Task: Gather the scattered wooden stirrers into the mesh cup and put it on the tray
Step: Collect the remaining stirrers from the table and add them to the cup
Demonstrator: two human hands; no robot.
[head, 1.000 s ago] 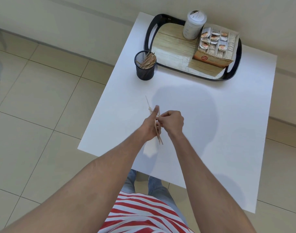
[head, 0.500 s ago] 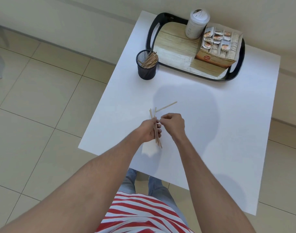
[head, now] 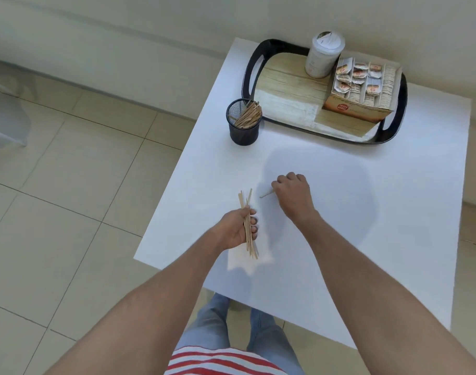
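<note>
Box (head: 358, 110) logo: red, unreadable; sachets inside, on tray (head: 249, 77).
Mesh cup (head: 243, 128): stirrers inside, upper centre, beside tray.
Your left hand (head: 235, 230): clenched round stirrer bundle (head: 248, 234).
Your right hand (head: 292, 194): pinching single stirrer (head: 266, 195).

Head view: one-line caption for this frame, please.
Left hand holds a stirrer bundle; right hand picks up a lone stirrer near the mesh cup.

Black mesh cup (head: 243, 128) upright on tabletop (head: 339, 212) beside tray (head: 251, 74), part-filled with stirrers (head: 249, 115); stirrer bundle (head: 248, 228) in left hand (head: 235, 230).
</note>
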